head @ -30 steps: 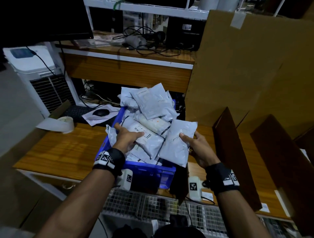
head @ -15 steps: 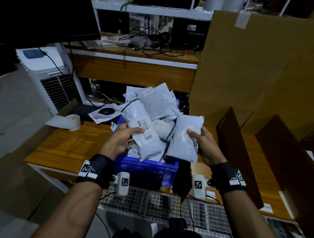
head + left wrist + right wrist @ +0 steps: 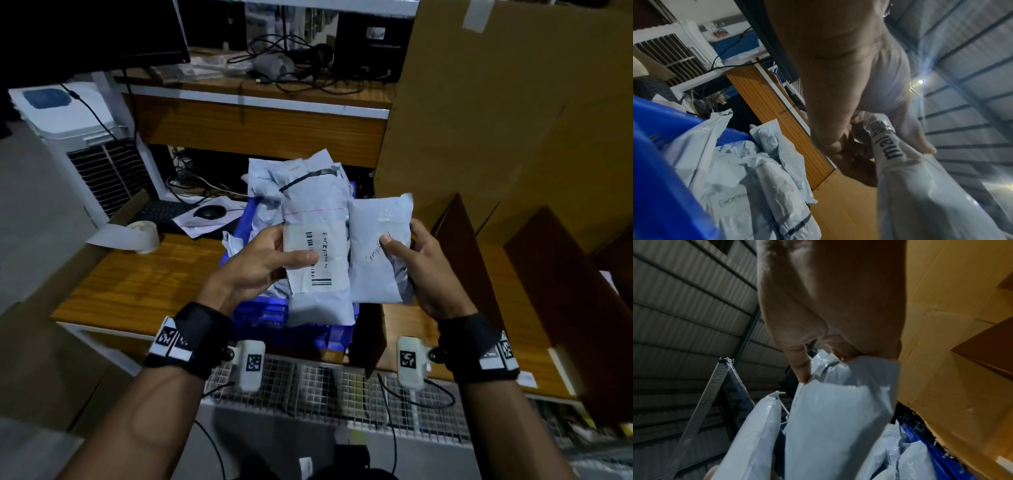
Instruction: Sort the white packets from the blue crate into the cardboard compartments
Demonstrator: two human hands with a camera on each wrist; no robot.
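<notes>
Dim workroom w/ corrugated roof; a wooden bench (image 3: 137, 284) carries the crate (image 3: 260, 318) at its near edge, roughly mid-bench. Cardboard dividers (image 3: 459, 260) stand on the bench's right part, a big cardboard sheet (image 3: 496, 120) behind them. A tape roll (image 3: 144, 234) sits by the bench's far-left corner; keyboard (image 3: 164, 214) & mouse (image 3: 208, 212) lie just beyond the far edge on a lower level.

Left hand (image 3: 263, 263) grips a long packet (image 3: 317, 253) above the crate: thumb lies across its front label, fingers curled behind. Label reads "EXCEPTION" beside a barcode. Right hand (image 3: 416, 263) holds a 2nd packet (image 3: 378, 253) w/ thumb on the front, fingers wrapped round its right edge; handwriting on it is partly covered by the thumb. The two packets are side by side, edges touching or overlapping slightly, cannot tell which. Both are clear of the dividers.

More packets (image 3: 756, 186) are heaped in the crate, rising past its far rim; one in the left wrist view has "Exception" handwritten on its label
</notes>
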